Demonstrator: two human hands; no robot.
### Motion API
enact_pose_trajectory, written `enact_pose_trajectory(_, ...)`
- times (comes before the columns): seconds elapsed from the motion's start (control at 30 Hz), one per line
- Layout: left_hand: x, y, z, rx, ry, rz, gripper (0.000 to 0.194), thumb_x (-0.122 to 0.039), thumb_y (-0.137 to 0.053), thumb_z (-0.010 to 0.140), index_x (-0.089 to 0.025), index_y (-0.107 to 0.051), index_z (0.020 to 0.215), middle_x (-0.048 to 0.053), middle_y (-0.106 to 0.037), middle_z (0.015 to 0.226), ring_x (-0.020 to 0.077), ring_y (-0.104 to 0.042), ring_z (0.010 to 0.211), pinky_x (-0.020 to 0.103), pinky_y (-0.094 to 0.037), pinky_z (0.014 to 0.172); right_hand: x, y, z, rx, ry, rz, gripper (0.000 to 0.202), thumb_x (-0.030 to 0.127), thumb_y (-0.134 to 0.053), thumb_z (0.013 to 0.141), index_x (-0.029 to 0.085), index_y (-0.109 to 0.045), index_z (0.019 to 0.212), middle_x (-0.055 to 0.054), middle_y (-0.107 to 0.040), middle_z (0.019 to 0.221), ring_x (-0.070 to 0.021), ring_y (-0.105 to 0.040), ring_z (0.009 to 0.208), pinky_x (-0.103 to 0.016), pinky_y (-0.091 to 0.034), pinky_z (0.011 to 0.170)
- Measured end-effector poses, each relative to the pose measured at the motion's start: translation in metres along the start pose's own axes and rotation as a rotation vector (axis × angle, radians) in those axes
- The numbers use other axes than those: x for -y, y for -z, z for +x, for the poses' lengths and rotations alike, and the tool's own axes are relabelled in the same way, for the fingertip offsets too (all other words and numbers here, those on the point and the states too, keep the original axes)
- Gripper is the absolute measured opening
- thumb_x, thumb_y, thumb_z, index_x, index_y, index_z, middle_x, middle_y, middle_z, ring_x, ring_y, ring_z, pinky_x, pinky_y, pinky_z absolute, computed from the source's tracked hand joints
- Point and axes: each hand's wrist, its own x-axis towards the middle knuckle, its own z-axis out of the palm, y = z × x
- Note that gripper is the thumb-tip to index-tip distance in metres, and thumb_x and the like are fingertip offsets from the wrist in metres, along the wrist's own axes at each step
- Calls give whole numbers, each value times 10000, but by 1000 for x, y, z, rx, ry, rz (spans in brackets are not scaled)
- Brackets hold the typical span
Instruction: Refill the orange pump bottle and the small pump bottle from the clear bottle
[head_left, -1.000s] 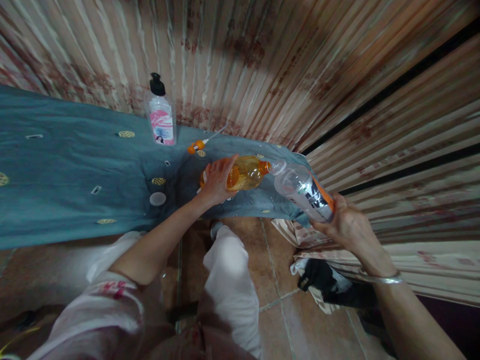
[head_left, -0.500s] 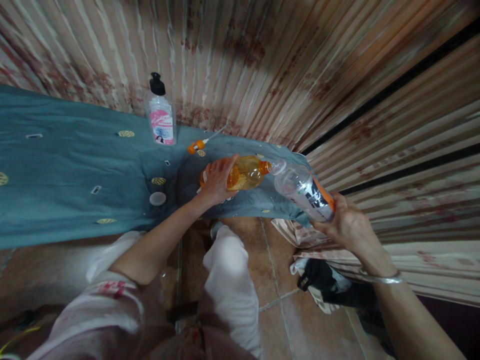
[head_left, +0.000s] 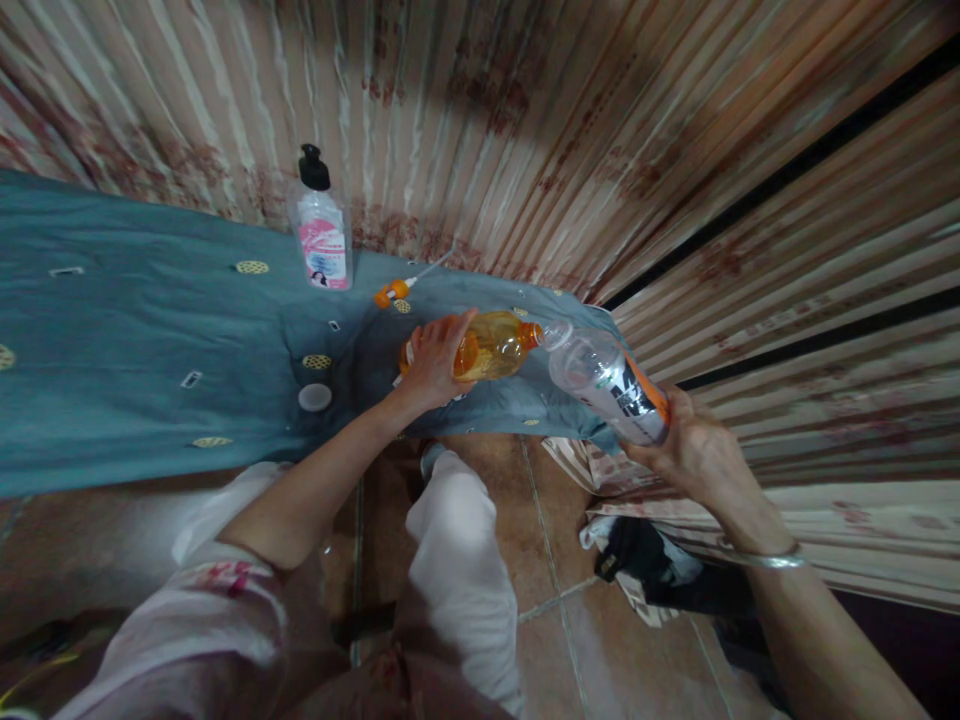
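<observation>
My left hand [head_left: 435, 362] is wrapped round an amber see-through bottle [head_left: 496, 345], which lies tilted with its open neck pointing right. In my right hand [head_left: 694, 445] is a clear plastic bottle [head_left: 596, 372] with an orange, black and white label, gripped near its base. The mouths of the two bottles meet, or nearly so; I cannot tell whether they touch. Behind the amber bottle lies an orange pump head [head_left: 392, 293] with a thin clear tube. A small white cap [head_left: 315, 398] rests to the left of my left hand.
A clear pump bottle [head_left: 324, 240] with a black top and pink label stands at the back of the teal cloth [head_left: 135, 340]. A pleated floral curtain [head_left: 465, 110] hangs behind and to the right. Dark items [head_left: 645, 555] lie on the tiled floor [head_left: 547, 530].
</observation>
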Motion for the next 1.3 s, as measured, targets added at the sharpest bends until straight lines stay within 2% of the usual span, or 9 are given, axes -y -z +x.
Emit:
enact_pose_trajectory(0.2, 2, -1, -1, -15, -11, -20, 1074, -342, -846, 717, -261, -298, 1637, 178, -538, 1533, 412, -507, 1384, 613, -338, 1189, 1, 0, 0, 10, -17, 11, 689, 576, -637, 825, 105, -562, 1321, -151, -713, 926, -309, -669, 755, -386, -534, 659)
enact_pose_trajectory(0.53, 1, 1, 0, -6, -7, -20, 1098, -309, -862, 694, -254, -299, 1635, 181, -535, 1529, 413, -506, 1384, 611, -339, 1187, 1, -1, 0, 30, -31, -10, 776, 546, -682, 775, 64, -554, 1370, -182, -733, 951, -330, -692, 773, -403, -554, 661)
enact_pose_trajectory(0.77, 3, 0, -1, -9, -11, -19, 1120, -311, -881, 685, -234, -299, 1638, 191, -535, 1529, 417, -511, 1379, 604, -348, 1186, 9, -6, -2, 22, -67, 26, 754, 532, -700, 769, 84, -559, 1360, -181, -748, 966, -341, -712, 806, -407, -563, 680)
enact_pose_trajectory(0.9, 7, -2, -1, -20, -15, -33, 1120, -371, -887, 704, -240, -295, 1645, 196, -512, 1555, 421, -493, 1402, 603, -354, 1187, 19, -19, -4, 8, -142, 132, 773, 566, -730, 735, 120, -576, 1347, -154, -761, 953, -339, -724, 810, -410, -569, 699)
enact_pose_trajectory(1.0, 11, -5, 0, -45, -20, -38, 1132, -395, -885, 702, -246, -279, 1646, 193, -507, 1572, 420, -490, 1413, 604, -352, 1192, 30, -35, -5, 50, -224, 285, 794, 559, -771, 692, 143, -591, 1344, -144, -776, 1006, -335, -743, 879, -397, -576, 739)
enact_pose_trajectory(1.17, 15, -8, 1, -78, -26, -43, 1124, -395, -889, 683, -247, -306, 1632, 178, -540, 1548, 407, -515, 1398, 597, -362, 1194, 56, -59, -8, 69, -364, 490, 854, 569, -799, 672, 165, -597, 1397, -146, -781, 1122, -334, -751, 974, -403, -580, 815)
enact_pose_trajectory(1.3, 15, -8, 0, -104, -30, -51, 1126, -411, -897, 673, -253, -321, 1628, 169, -556, 1533, 401, -528, 1383, 598, -384, 1179, 79, -75, -10, 39, -474, 657, 911, 571, -825, 604, 176, -610, 1396, -126, -788, 1101, -339, -748, 950, -428, -584, 802)
